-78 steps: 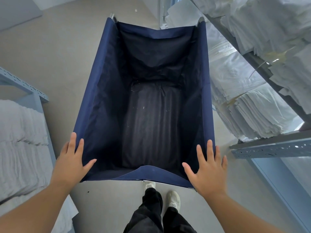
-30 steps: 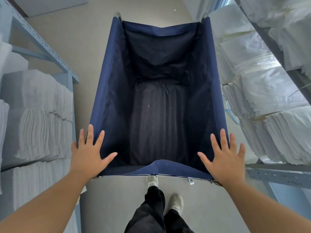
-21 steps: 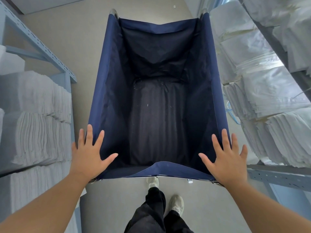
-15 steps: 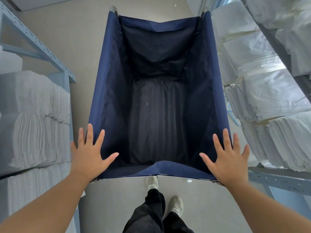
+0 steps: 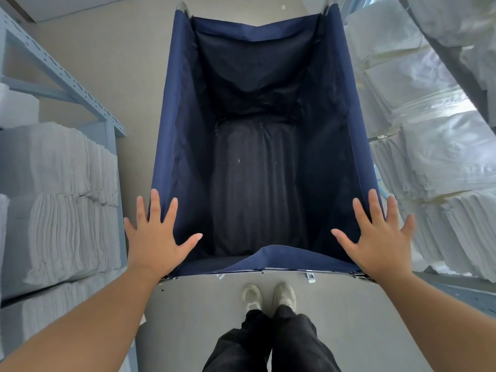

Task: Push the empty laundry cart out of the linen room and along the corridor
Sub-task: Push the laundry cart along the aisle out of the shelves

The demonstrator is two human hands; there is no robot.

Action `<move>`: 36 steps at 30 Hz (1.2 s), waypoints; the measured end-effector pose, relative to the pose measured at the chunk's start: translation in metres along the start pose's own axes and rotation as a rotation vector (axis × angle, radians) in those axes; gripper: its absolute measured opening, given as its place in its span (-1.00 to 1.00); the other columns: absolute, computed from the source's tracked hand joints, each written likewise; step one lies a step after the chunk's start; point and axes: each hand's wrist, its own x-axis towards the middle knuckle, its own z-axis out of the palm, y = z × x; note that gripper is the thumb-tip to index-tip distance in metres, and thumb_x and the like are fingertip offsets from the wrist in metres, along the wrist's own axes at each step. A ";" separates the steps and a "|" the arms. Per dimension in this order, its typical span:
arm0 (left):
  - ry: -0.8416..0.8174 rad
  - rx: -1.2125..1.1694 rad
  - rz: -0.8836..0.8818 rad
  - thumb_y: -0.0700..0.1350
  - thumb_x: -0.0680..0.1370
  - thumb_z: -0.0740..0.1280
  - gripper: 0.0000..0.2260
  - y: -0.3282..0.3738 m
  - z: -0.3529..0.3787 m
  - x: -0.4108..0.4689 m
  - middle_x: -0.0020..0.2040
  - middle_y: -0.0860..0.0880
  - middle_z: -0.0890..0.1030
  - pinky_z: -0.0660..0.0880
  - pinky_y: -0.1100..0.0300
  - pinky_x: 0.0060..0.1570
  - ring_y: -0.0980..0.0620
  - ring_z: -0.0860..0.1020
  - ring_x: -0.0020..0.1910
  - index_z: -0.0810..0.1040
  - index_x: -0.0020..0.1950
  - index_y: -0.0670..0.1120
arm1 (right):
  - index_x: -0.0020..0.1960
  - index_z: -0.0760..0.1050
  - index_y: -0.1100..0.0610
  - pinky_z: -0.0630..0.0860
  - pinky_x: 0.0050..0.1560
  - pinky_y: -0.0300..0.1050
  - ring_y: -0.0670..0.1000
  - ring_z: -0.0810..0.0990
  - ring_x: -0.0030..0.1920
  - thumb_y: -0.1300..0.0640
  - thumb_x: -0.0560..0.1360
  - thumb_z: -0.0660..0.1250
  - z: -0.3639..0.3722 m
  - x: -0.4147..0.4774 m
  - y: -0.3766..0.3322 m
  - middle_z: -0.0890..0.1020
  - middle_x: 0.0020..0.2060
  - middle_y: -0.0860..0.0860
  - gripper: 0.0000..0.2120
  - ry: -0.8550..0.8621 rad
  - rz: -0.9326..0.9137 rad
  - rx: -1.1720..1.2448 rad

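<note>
pale beige floor (image 5: 88,71) runs between two rows of shelving, and the laundry cart (image 5: 171,146) stands on it in the middle of the aisle, its long axis pointing away from the person. it is a deep navy fabric bag hung on a metal frame, with chrome corner posts showing at the far end and small metal fittings along the near rail. inside, only dark creased lining and a few specks of lint show.

on the left, a grey-blue perforated metal shelf frame (image 5: 80,89) holds stacks of folded white towels (image 5: 64,200), near the cart's left side. on the right, stacks of folded white linen (image 5: 440,162), some wrapped in clear plastic, sit just beside the cart's right wall.

the left hand (image 5: 154,237) lies flat on the near left corner of the cart's rim, its grip wide, fingers spread and thumb pointing inward over the fabric. the right hand (image 5: 378,237) lies flat on the near right corner in the same way, grip wide, fingers splayed, nothing clasped. both bare forearms reach in from the near edge.

below the cart's near rail, black trousers (image 5: 268,342) and pale shoes (image 5: 268,296) stand side by side on the floor.
</note>
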 end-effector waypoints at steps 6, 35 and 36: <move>0.012 -0.014 -0.010 0.62 0.39 -0.26 -0.02 -0.007 -0.004 0.026 0.69 -0.16 -0.12 0.12 -0.42 0.46 -0.33 -0.08 0.64 0.03 0.66 0.08 | 0.57 0.26 0.03 0.17 0.39 0.51 0.33 0.16 0.56 -0.47 0.49 -0.04 -0.005 0.030 -0.008 0.16 0.62 0.11 -0.17 0.004 -0.009 0.019; 0.014 -0.020 -0.067 0.61 0.40 -0.07 -0.03 -0.005 -0.056 0.209 0.68 -0.14 -0.22 0.12 -0.35 0.51 -0.30 -0.13 0.65 -0.07 0.66 0.08 | 0.62 0.07 -0.02 0.04 0.50 0.43 0.28 -0.04 0.62 -0.51 0.50 -0.13 -0.062 0.236 -0.036 -0.07 0.66 0.07 -0.15 -0.057 -0.071 0.006; 0.015 -0.023 -0.067 0.63 0.39 -0.10 -0.02 -0.004 -0.058 0.215 0.68 -0.14 -0.21 0.13 -0.35 0.50 -0.31 -0.12 0.65 -0.06 0.66 0.07 | 0.63 0.07 -0.02 0.04 0.50 0.43 0.27 -0.04 0.62 -0.51 0.50 -0.14 -0.063 0.243 -0.036 -0.07 0.66 0.06 -0.15 -0.058 -0.072 0.002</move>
